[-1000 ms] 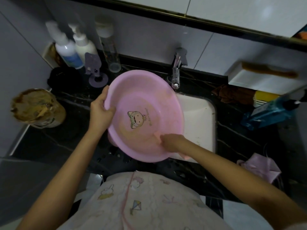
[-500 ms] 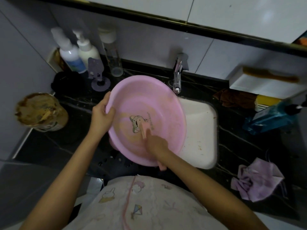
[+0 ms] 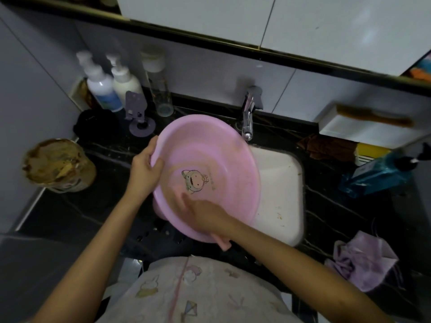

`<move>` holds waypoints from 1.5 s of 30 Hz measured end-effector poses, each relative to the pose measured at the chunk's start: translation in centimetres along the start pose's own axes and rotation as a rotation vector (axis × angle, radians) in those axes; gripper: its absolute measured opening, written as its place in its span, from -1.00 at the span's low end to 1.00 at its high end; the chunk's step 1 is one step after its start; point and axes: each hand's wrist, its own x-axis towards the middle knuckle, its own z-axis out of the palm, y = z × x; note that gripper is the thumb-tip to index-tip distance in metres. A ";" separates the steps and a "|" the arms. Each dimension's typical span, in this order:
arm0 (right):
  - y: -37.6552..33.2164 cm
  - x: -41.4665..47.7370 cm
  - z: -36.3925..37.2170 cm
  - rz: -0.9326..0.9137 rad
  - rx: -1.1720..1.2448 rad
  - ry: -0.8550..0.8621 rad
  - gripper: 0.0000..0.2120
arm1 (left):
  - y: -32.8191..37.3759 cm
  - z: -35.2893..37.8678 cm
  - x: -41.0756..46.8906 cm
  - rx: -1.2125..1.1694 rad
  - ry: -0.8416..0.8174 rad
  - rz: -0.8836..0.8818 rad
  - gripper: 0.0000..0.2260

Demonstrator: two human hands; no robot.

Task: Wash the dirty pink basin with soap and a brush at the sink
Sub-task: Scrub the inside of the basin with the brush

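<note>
The pink basin [image 3: 210, 159] is held up over the left part of the white sink [image 3: 279, 183], tilted so its open mouth faces up and toward the person. Its far rim sits high, just beside the chrome faucet [image 3: 248, 113], and its near rim dips low toward the person's body. Seen this way the round basin reads as an oval, its long axis running from upper left to lower right. A cartoon print marks the middle of its bottom, and brownish smears cling to the inner wall around it.

The left hand [image 3: 145, 166] clamps the basin's left rim, thumb hooked over the edge onto the inside, the other fingers curled behind it out of sight. The right hand [image 3: 205, 210] lies inside the bowl near the lower rim, palm down against the pink surface, its fingers stretched toward the print (they are motion-blurred, so I cannot tell whether they are spread or held together). A pink handle [image 3: 224, 244] pokes out below the right wrist at the near rim; I cannot tell what it belongs to.

On the dark counter [image 3: 105, 206], pump bottles [image 3: 105, 89] stand at the back left, a crumpled lilac cloth [image 3: 363, 262] lies at the right, and a brown brush [image 3: 373, 116] rests on a white box at the back right.
</note>
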 end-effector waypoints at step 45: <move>13.1 -3.5 -5.8 0.174 0.111 -0.516 -0.48 | 4.4 0.7 -0.6 0.218 0.112 -0.072 -0.37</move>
